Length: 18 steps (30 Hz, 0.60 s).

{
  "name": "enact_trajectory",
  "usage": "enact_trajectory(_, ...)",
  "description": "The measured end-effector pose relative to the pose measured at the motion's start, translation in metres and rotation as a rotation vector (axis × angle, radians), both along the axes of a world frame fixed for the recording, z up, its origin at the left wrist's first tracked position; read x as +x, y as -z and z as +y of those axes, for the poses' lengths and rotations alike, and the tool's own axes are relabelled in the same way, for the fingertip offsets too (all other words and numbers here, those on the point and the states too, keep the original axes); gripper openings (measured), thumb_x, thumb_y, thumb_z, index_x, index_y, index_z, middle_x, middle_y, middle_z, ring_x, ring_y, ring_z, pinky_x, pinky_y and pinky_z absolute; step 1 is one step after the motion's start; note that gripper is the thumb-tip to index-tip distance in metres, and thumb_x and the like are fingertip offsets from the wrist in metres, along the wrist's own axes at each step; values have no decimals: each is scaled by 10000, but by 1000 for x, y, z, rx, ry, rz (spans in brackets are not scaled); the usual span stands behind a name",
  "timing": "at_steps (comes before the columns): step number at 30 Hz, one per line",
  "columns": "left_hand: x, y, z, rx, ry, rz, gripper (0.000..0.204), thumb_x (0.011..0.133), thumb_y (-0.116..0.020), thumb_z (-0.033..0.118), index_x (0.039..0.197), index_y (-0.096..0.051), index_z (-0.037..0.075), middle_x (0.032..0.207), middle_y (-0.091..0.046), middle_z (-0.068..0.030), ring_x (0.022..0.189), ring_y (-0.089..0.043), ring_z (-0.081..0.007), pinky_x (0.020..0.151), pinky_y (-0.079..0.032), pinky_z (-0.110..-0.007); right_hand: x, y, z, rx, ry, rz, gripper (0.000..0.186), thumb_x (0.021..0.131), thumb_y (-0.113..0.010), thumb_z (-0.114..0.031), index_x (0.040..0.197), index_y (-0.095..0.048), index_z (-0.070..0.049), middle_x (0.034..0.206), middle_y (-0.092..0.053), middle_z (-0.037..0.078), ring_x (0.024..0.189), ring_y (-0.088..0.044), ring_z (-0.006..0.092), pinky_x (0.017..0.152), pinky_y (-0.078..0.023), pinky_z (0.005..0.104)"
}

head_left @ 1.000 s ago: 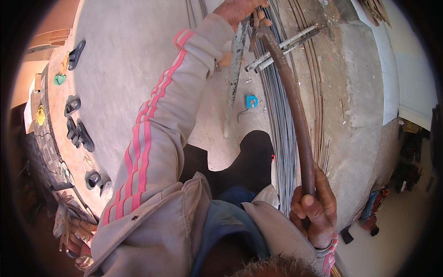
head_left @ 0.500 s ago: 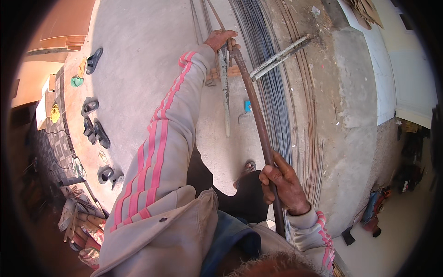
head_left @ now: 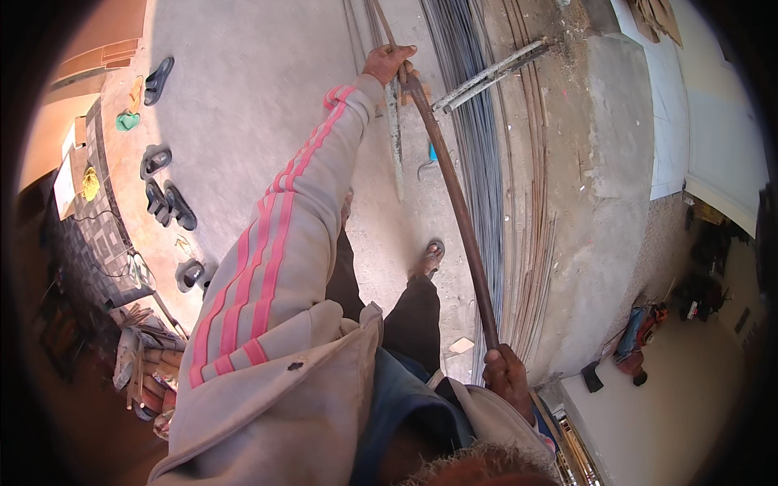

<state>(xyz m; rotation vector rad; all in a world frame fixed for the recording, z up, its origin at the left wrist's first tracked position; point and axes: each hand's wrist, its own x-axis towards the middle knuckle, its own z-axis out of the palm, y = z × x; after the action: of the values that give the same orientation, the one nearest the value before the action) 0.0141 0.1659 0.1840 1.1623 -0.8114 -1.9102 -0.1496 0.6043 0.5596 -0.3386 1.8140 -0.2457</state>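
A long brown metal bar (head_left: 459, 194) slants from the upper middle down to the lower right. My right hand (head_left: 508, 374) is closed round its near end, low beside my jacket. Up at the far end, my left hand (head_left: 389, 65) has its fingers wrapped over a thin steel rod (head_left: 382, 23), right beside the bar's head. How the rod and bar meet is partly hidden under those fingers. Below my left hand, a narrow, paint-spattered metal piece (head_left: 395, 146) points toward me.
Long bundled grey steel rods (head_left: 474, 146) lie right of the bar, with rusty rods (head_left: 531, 162) beyond. A whitish metal support (head_left: 490, 77) crosses them. Several dark sandals (head_left: 159, 81) lie at left. My sandalled foot (head_left: 433, 257) stands left of the bar. Sacks (head_left: 158, 373) are lower left.
My right hand has moved down the bar to its near end. My left hand keeps its hold at the far end. My foot shows farther forward, and the view has shifted slightly.
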Motion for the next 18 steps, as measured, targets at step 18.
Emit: enact_trajectory(18,5,-5,1,-1,18,-44,480,840,-763,326,1128,-600,-21,718,-629,-73,709,-711,-242,518,-500,-297,0,-18,-19,94,-123,40,352,1050,-468,-316,876,-501,-12,582,-398,52,523,-365,128,476,-323,355)
